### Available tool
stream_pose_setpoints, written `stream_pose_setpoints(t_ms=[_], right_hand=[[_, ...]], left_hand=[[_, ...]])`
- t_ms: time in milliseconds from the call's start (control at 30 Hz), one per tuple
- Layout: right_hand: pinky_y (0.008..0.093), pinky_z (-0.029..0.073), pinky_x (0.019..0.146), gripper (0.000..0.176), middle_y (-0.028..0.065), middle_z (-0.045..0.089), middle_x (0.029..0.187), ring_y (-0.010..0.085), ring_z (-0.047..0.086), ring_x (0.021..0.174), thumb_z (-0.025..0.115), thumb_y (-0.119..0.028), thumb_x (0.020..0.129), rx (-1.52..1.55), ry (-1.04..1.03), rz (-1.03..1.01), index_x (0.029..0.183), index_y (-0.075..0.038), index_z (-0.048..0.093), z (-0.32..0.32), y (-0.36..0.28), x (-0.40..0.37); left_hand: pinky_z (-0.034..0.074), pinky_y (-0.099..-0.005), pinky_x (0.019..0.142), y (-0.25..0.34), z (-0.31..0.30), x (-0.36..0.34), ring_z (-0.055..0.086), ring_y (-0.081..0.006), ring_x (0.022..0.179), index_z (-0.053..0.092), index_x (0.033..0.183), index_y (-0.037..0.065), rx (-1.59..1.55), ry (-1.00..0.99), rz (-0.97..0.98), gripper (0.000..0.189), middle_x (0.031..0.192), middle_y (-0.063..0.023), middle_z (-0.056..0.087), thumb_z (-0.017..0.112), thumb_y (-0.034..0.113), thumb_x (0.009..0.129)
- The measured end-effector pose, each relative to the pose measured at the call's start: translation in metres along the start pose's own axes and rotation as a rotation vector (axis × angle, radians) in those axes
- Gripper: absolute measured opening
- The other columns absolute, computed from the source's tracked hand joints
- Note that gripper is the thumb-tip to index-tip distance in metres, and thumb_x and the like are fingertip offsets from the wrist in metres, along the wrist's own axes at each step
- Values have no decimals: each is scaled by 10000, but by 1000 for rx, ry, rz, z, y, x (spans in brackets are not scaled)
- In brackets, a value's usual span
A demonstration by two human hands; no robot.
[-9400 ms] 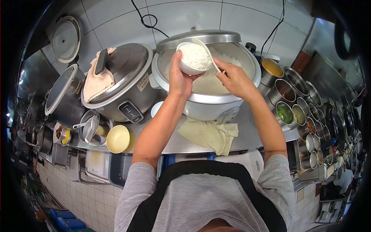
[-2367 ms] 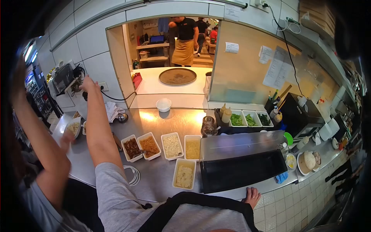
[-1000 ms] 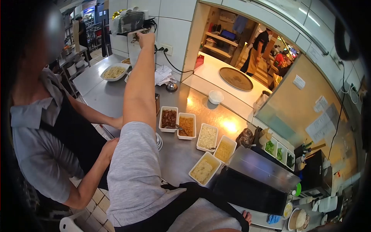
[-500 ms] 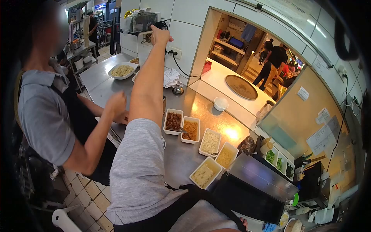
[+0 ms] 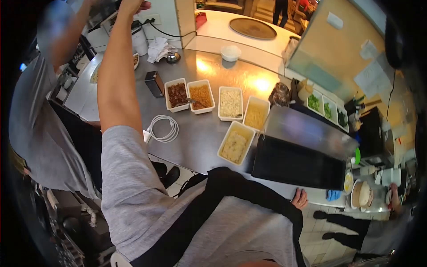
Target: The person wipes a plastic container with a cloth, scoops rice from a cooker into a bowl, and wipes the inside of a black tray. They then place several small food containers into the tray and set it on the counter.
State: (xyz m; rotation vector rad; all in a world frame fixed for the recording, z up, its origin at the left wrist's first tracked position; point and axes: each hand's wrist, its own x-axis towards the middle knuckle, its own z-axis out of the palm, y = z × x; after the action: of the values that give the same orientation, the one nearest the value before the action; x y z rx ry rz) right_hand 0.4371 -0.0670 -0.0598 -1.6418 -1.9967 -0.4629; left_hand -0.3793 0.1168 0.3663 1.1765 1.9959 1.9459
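My left hand [image 5: 133, 6] is raised at the top left, partly cut off by the frame edge; whether it holds anything is hidden. My right hand [image 5: 300, 199] rests at the counter's front edge, fingers extended and nothing visible in them. Between my arms, white tubs stand on the steel counter [image 5: 195, 147]: one of dark brown food [image 5: 177, 94], one of orange shreds [image 5: 201, 97] with a utensil, one of whitish crumbles [image 5: 230, 103], one of yellow shreds [image 5: 256, 114] and one of pale mash [image 5: 235, 145]. A coiled white cable [image 5: 163, 129] lies near my left forearm.
A co-worker [image 5: 40, 129] stands close at left, arm raised. A black tray [image 5: 300, 162] lies right of the tubs. Behind are a small dark box [image 5: 154, 83], a bell [image 5: 173, 57], and a white bowl [image 5: 231, 54]. Another person [image 5: 382, 231] is at lower right.
The view has tilted down and turned. My left arm is still raised, its hand now at the frame's top edge. My right hand shows more fully. The co-worker's arm has gone up.
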Motion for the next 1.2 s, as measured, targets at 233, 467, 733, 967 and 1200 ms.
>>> stream_pose_setpoints(t_ms=[233,467,733,967,1200], right_hand=[[569,199,1045,754,112,426,1318,339,366,1265,634,41,537,43,-47,59,1249,-149,472,-11,-13,10],[538,252,988,681,138,464,1261,352,410,1202,568,43,543,93,-52,39,1207,-100,516,-27,-20,19],[567,220,1030,662,105,427,1299,312,361,1257,604,-19,620,142,-124,106,1255,-165,492,-35,-14,12],[419,334,1021,604,145,432,1305,330,408,1221,562,-5,690,490,33,300,1272,-141,476,-57,-3,-13],[285,478,718,438,88,548,1151,180,580,872,526,-62,814,1150,-219,1162,1251,-84,491,-7,31,-108]], left_hand=[[410,-309,956,37,61,-198,557,-205,1096,404,1355,18,-127,-663,165,600,1233,-113,568,606,269,849],[356,-359,1022,-19,63,-459,484,-219,1196,393,1374,29,-122,-1682,-441,556,1330,-92,494,604,206,891],[302,-416,1042,-137,68,-638,417,-328,1247,425,1332,22,390,-1283,44,585,1320,-205,469,599,325,863],[284,-498,1025,-151,116,-652,402,-402,1226,474,1254,-9,909,-1138,326,666,1292,-247,456,591,478,815],[350,-480,980,-160,114,-639,472,-340,1187,569,1207,104,888,-1261,138,535,1218,-201,550,563,472,820]])
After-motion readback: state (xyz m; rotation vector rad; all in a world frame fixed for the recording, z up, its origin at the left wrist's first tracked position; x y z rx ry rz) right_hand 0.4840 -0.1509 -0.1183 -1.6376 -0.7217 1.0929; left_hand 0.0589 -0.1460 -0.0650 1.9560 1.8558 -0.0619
